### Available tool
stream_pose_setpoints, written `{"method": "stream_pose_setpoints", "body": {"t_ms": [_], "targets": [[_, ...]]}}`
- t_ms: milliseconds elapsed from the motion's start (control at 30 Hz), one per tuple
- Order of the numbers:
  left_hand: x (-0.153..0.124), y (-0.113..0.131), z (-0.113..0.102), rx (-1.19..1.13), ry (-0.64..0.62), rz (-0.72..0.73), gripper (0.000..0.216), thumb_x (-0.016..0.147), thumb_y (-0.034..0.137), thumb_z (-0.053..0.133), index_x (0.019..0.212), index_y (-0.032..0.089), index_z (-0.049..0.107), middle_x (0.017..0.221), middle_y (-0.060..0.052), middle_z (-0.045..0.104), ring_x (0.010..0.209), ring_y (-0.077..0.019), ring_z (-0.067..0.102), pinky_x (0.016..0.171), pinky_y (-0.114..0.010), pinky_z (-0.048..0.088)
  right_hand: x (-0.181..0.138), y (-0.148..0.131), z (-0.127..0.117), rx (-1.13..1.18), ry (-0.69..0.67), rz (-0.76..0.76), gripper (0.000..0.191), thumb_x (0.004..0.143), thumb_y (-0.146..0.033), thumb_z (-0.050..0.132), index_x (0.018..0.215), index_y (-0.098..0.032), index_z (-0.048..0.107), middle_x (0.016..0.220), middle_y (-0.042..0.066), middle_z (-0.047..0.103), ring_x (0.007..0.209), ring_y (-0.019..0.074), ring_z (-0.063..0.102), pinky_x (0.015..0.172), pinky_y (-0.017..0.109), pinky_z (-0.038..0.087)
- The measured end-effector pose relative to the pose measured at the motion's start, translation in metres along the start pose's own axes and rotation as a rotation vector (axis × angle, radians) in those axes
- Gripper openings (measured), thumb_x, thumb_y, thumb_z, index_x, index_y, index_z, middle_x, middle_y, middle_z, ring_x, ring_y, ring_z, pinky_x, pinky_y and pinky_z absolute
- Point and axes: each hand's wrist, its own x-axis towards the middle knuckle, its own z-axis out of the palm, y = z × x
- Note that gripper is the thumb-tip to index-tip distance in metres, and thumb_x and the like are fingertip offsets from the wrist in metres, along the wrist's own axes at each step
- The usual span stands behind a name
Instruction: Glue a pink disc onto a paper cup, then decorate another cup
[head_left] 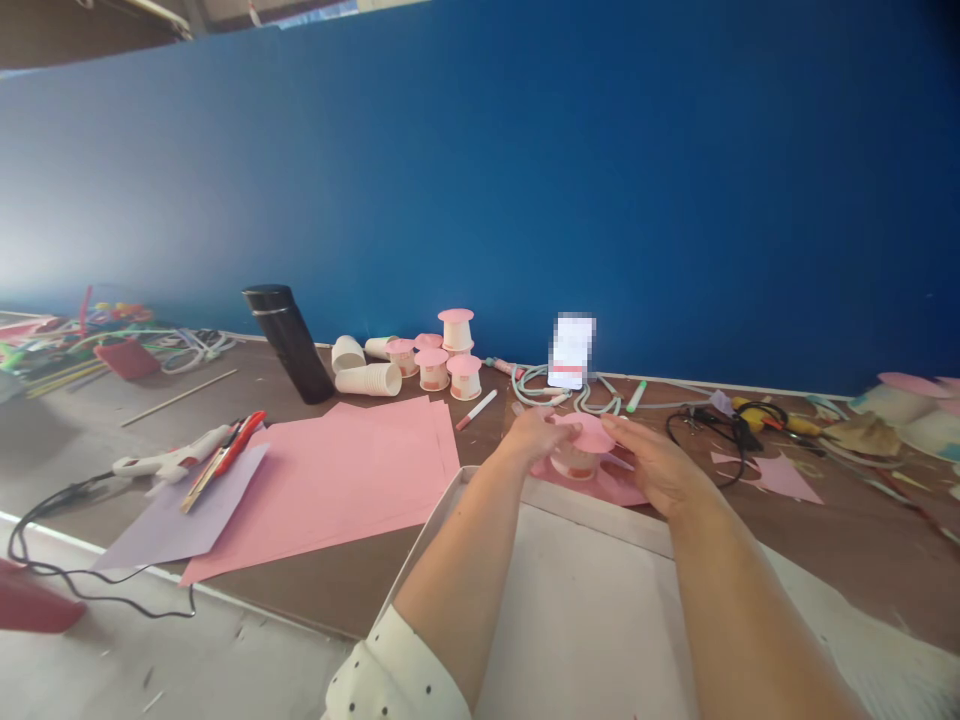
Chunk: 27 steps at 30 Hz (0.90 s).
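Note:
Between my two hands stands a small white paper cup (pixel 576 462) topped by a round pink paper disc (pixel 585 434). From the left, my left hand (pixel 536 438) holds the disc's edge with its thumb and fingers. My right hand (pixel 651 462) grips the opposite edge, its fingertips on the rim of the disc. Pink paper (pixel 619 484) lies under the cup. Just in front of my wrists is a shallow white box lid (pixel 592 590), with my forearms reaching over it.
Several pink-topped paper cups (pixel 464 380) stand near the blue partition (pixel 480 180), beside stacked cups (pixel 369 380) and a black flask (pixel 289 345). A phone (pixel 571 352) leans behind my hands. Left are pink sheets (pixel 360 460), a cutter (pixel 225 460) and a glue gun (pixel 176 456).

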Motion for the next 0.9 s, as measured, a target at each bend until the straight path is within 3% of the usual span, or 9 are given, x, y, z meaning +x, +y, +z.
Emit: {"method": "stream_pose_setpoints", "body": {"t_ms": [300, 467, 900], "targets": [[0.006, -0.007, 0.001, -0.065, -0.014, -0.039, 0.072, 0.066, 0.049, 0.069, 0.128, 0.018, 0.051, 0.134, -0.009, 0.052, 0.109, -0.0236, 0.057, 0.087, -0.027, 0.045, -0.004, -0.003, 0.000, 0.037, -0.036, 0.076, 0.049, 0.077, -0.032, 0.064, 0.125, -0.022, 0.055, 0.126, 0.010, 0.060, 0.111, 0.0237, 0.060, 0.089, 0.037, 0.053], [0.009, -0.009, 0.001, -0.092, -0.019, -0.034, 0.077, 0.063, 0.051, 0.072, 0.129, 0.016, 0.051, 0.133, -0.012, 0.053, 0.112, -0.0250, 0.055, 0.089, -0.027, 0.043, -0.004, -0.003, 0.000, 0.117, 0.008, 0.136, 0.046, 0.071, -0.026, 0.072, 0.116, -0.023, 0.061, 0.116, 0.008, 0.065, 0.101, 0.0211, 0.064, 0.080, 0.030, 0.057], [0.022, -0.025, 0.006, -0.312, 0.013, -0.012, 0.064, 0.052, 0.042, 0.082, 0.108, 0.017, 0.064, 0.110, -0.012, 0.064, 0.096, -0.0235, 0.060, 0.076, -0.025, 0.045, 0.001, 0.002, -0.002, 0.198, 0.010, 0.157, 0.042, 0.067, -0.023, 0.076, 0.108, -0.024, 0.066, 0.110, 0.007, 0.067, 0.098, 0.0199, 0.064, 0.077, 0.027, 0.057]]}}
